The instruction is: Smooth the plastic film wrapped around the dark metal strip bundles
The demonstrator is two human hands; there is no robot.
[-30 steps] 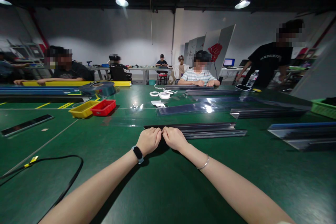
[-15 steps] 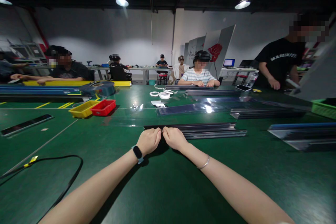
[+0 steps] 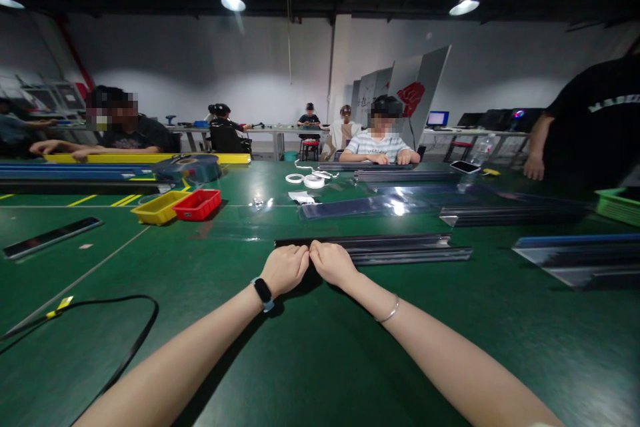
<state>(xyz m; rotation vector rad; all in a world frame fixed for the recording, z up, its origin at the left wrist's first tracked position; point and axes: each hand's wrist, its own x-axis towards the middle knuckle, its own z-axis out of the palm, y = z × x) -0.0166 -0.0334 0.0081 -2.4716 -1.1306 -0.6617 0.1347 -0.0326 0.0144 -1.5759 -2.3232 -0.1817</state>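
My left hand (image 3: 286, 268) and my right hand (image 3: 332, 263) meet knuckle to knuckle at the near left part of a dark metal channel profile (image 3: 410, 250). Both are closed, with the fingertips turned away from me. Whatever the fingers pinch is hidden behind the knuckles; it may be the profile's edge, but I cannot tell. The profile lies lengthwise on the green table (image 3: 320, 360) and runs out to the right of my hands. A strip of clear film (image 3: 240, 232) lies on the table just beyond my left hand.
A yellow bin (image 3: 159, 208) and red bin (image 3: 198, 205) stand left, past a phone (image 3: 53, 237) and black cable (image 3: 145, 299). White tape rolls (image 3: 314, 181) lie ahead. More profiles (image 3: 575, 260) lie right. Across the table sits a co-worker (image 3: 383, 140); another person (image 3: 595, 127) stands right.
My hands stay almost in the same place at the profile. The person standing at the right has moved further right, toward the edge of the view.
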